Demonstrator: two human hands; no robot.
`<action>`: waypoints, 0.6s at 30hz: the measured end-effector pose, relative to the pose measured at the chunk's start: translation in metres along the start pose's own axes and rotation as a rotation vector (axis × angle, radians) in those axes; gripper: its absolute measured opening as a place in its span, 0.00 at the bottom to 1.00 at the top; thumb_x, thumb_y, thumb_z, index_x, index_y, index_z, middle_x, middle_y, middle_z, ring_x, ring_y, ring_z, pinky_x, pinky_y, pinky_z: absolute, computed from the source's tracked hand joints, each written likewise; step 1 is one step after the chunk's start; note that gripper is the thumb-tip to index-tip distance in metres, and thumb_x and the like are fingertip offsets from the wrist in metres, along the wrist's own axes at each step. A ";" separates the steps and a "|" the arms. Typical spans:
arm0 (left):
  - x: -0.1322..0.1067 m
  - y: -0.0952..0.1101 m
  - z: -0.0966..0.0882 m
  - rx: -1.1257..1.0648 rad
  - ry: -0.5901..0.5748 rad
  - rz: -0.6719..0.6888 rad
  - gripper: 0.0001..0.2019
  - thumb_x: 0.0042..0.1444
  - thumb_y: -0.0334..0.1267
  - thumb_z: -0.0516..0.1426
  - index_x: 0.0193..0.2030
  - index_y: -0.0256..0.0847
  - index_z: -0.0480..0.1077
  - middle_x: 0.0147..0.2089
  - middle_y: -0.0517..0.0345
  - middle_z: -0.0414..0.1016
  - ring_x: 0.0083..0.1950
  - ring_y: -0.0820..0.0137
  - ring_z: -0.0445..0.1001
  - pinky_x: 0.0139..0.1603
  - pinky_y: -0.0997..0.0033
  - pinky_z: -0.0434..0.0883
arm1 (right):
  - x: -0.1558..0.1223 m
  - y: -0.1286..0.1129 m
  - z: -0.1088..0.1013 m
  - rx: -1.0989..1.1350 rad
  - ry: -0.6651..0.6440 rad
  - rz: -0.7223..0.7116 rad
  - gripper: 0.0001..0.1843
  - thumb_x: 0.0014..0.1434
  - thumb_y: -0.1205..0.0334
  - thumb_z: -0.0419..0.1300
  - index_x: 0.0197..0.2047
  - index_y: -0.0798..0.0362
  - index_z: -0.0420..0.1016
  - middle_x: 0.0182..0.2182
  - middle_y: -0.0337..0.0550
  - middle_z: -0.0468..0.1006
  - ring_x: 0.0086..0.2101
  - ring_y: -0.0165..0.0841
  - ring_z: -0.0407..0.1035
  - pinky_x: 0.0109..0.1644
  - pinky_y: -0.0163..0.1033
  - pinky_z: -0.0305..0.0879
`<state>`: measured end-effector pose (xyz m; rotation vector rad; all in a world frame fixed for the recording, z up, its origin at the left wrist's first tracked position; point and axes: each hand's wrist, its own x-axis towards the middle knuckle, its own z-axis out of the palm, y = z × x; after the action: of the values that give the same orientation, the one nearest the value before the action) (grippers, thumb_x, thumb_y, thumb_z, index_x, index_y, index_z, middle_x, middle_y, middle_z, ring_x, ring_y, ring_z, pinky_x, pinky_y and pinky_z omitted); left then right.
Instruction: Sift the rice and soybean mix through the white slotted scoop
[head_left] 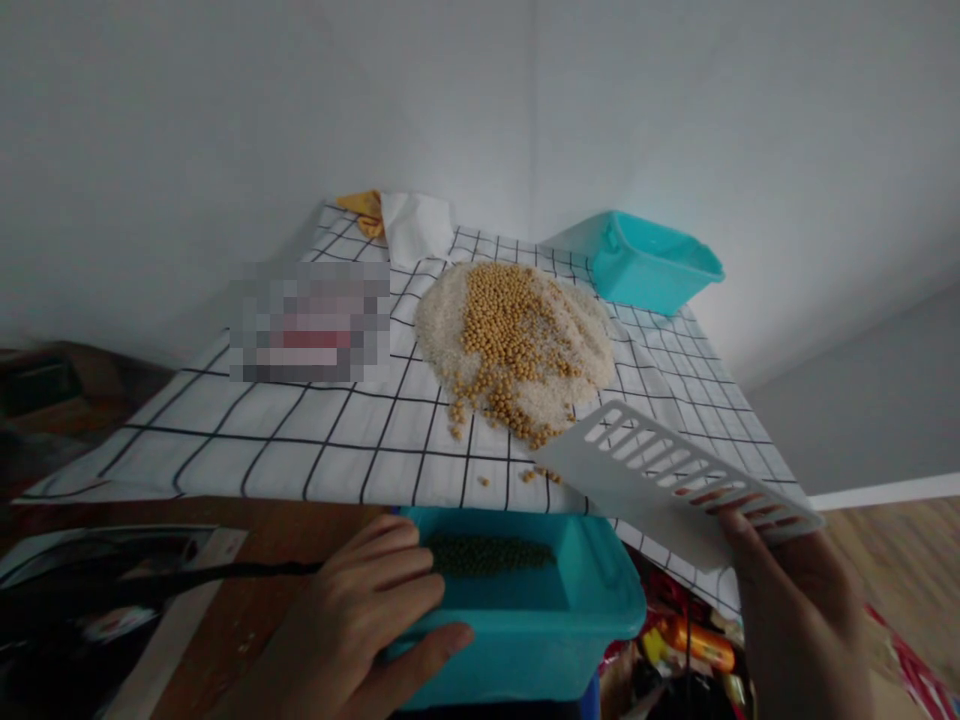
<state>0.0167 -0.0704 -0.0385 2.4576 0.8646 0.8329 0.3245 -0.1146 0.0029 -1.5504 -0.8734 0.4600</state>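
Observation:
My left hand (375, 600) is closed over the left rim of a teal plastic bin (517, 625), its thumb lying along the near side. Inside that bin, at the table's front edge, lies a layer of small dark green beans (491, 555). In my right hand (799, 590) is a flat, light grey slotted plastic panel (637, 480), gripped at its right end. Its left end tilts down towards loose yellow soybeans (541, 474) near the table edge. Behind the panel, a heap of soybeans (502, 315) rests on a spread of white rice (442, 315).
A white cloth with black grid lines (330, 435) covers the table. Another teal bin (649, 270) stands at the back right. White paper or cloth (416, 225) and a yellow piece (365, 208) lie at the back left. A blurred-out item (311, 325) is on the left.

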 end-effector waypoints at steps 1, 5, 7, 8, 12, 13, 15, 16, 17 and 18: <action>0.000 0.000 0.000 0.004 0.004 0.003 0.16 0.68 0.38 0.54 0.26 0.41 0.64 0.26 0.63 0.67 0.32 0.69 0.67 0.41 0.67 0.64 | -0.001 0.000 0.002 0.006 -0.009 0.013 0.12 0.51 0.57 0.69 0.38 0.53 0.82 0.33 0.48 0.84 0.41 0.46 0.78 0.46 0.49 0.73; 0.000 0.000 0.000 0.008 0.006 0.015 0.15 0.67 0.39 0.54 0.27 0.41 0.65 0.26 0.63 0.67 0.32 0.69 0.67 0.42 0.67 0.64 | -0.001 -0.003 0.012 0.037 -0.053 0.071 0.12 0.50 0.55 0.70 0.36 0.53 0.82 0.33 0.48 0.84 0.37 0.43 0.78 0.43 0.45 0.73; 0.000 0.000 -0.001 0.002 0.005 0.007 0.16 0.67 0.39 0.54 0.26 0.41 0.65 0.26 0.63 0.67 0.31 0.69 0.67 0.40 0.67 0.64 | 0.000 -0.005 0.019 0.039 -0.061 0.059 0.12 0.51 0.55 0.70 0.35 0.53 0.82 0.32 0.47 0.84 0.36 0.41 0.78 0.42 0.44 0.72; 0.000 0.001 -0.001 -0.002 0.005 0.002 0.16 0.67 0.39 0.54 0.26 0.41 0.64 0.25 0.63 0.67 0.31 0.69 0.67 0.38 0.68 0.64 | 0.001 -0.006 0.021 0.035 -0.067 0.043 0.11 0.51 0.54 0.70 0.35 0.52 0.81 0.32 0.46 0.83 0.36 0.41 0.77 0.41 0.42 0.72; 0.002 0.001 0.000 0.007 0.013 0.005 0.16 0.67 0.39 0.54 0.26 0.42 0.64 0.25 0.63 0.67 0.31 0.69 0.67 0.39 0.68 0.65 | 0.009 -0.008 0.022 0.015 -0.242 0.007 0.09 0.52 0.56 0.70 0.34 0.52 0.81 0.33 0.45 0.82 0.34 0.38 0.76 0.36 0.38 0.71; 0.002 0.001 0.000 0.013 0.020 0.010 0.16 0.67 0.39 0.54 0.26 0.42 0.65 0.25 0.63 0.68 0.31 0.69 0.68 0.41 0.67 0.65 | 0.011 -0.007 0.020 0.021 -0.314 0.008 0.09 0.51 0.57 0.70 0.34 0.51 0.81 0.33 0.45 0.82 0.34 0.38 0.76 0.35 0.38 0.71; 0.002 0.000 0.000 0.024 0.029 0.017 0.15 0.67 0.39 0.54 0.27 0.42 0.66 0.26 0.63 0.68 0.32 0.69 0.68 0.43 0.67 0.66 | 0.015 -0.004 0.013 0.046 -0.420 0.007 0.09 0.50 0.59 0.71 0.35 0.51 0.82 0.33 0.44 0.82 0.33 0.38 0.76 0.33 0.37 0.71; 0.001 0.000 0.000 0.025 0.027 0.016 0.15 0.67 0.39 0.54 0.27 0.42 0.66 0.26 0.63 0.68 0.32 0.69 0.68 0.43 0.67 0.65 | 0.016 -0.003 0.010 0.055 -0.433 -0.001 0.09 0.49 0.60 0.71 0.35 0.51 0.82 0.32 0.44 0.82 0.32 0.37 0.76 0.33 0.37 0.70; 0.001 0.000 0.000 0.021 0.023 0.017 0.15 0.67 0.39 0.54 0.27 0.42 0.66 0.26 0.63 0.68 0.32 0.69 0.68 0.43 0.67 0.65 | 0.016 -0.002 0.007 0.056 -0.408 -0.008 0.09 0.49 0.60 0.72 0.35 0.51 0.82 0.31 0.43 0.82 0.32 0.37 0.75 0.33 0.37 0.70; 0.000 -0.001 0.000 0.018 0.019 0.014 0.16 0.67 0.39 0.54 0.26 0.41 0.65 0.25 0.63 0.68 0.32 0.69 0.68 0.42 0.67 0.65 | 0.017 -0.001 0.005 0.056 -0.350 -0.009 0.10 0.49 0.59 0.72 0.35 0.52 0.82 0.31 0.43 0.82 0.32 0.37 0.76 0.34 0.37 0.70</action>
<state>0.0164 -0.0702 -0.0390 2.4778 0.8666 0.8578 0.3315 -0.0987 0.0065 -1.4363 -1.1236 0.7577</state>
